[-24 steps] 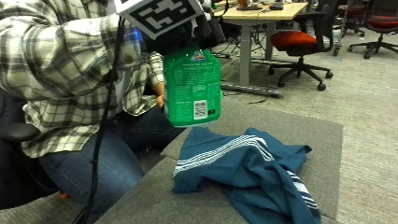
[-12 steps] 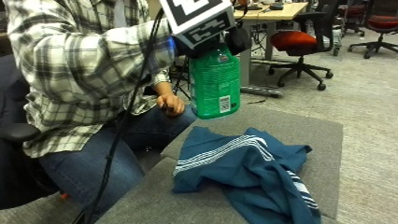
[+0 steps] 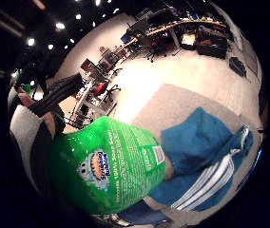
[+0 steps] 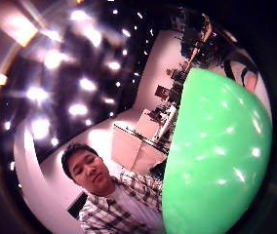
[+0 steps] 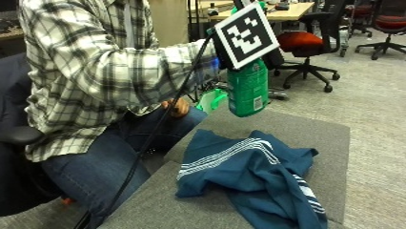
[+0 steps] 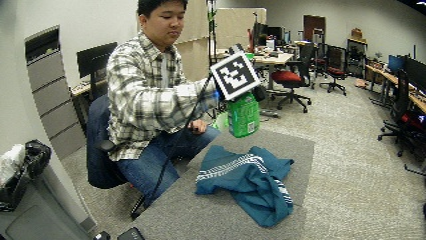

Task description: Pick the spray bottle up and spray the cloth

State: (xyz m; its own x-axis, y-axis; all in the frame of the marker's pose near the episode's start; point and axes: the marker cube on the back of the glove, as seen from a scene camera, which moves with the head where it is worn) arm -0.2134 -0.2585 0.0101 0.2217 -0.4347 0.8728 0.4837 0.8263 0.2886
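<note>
One spray bottle [image 5: 248, 90] in gloved hands [image 5: 274, 56], above cloth [image 5: 254, 174].

- The person sits on a chair beside the bench, with the body turned toward it.
- The right arm, in a plaid sleeve, reaches forward at chest height, with the elbow a little bent.
- The gloved right hand [image 5: 274, 55] is raised in the air and holds the spray bottle [image 5: 248, 88] at its top.
- The bare left hand [image 5: 177, 107] rests low, near the lap.
</note>
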